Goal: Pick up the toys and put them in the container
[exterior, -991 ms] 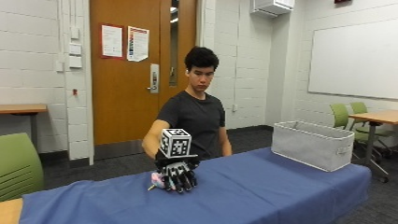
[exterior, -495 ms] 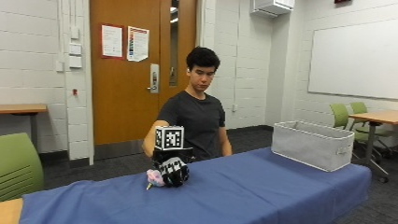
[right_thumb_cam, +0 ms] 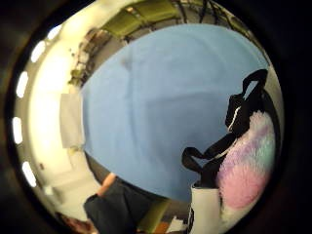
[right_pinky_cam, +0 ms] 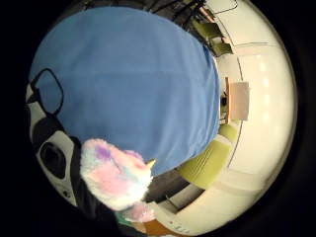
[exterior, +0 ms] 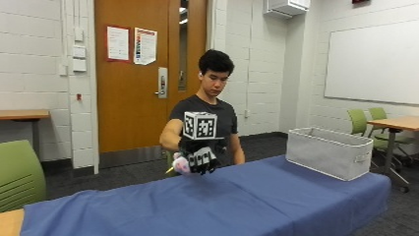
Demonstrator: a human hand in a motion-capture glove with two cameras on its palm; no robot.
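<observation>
hands (exterior: 199,158) wrapped around plush toy (exterior: 179,163) above blue tablecloth (exterior: 249,201), grey container (exterior: 329,152) well apart

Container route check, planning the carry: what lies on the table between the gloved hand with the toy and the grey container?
Only bare blue tablecloth lies between the gloved right hand, gripping the plush toy, and the container, per the outside view.

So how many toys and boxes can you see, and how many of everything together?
Fluffy toys: 1, the pastel plush toy held in the gloved right hand.
Containers: 1, the grey fabric bin on the blue table.
Total: 2.
</observation>
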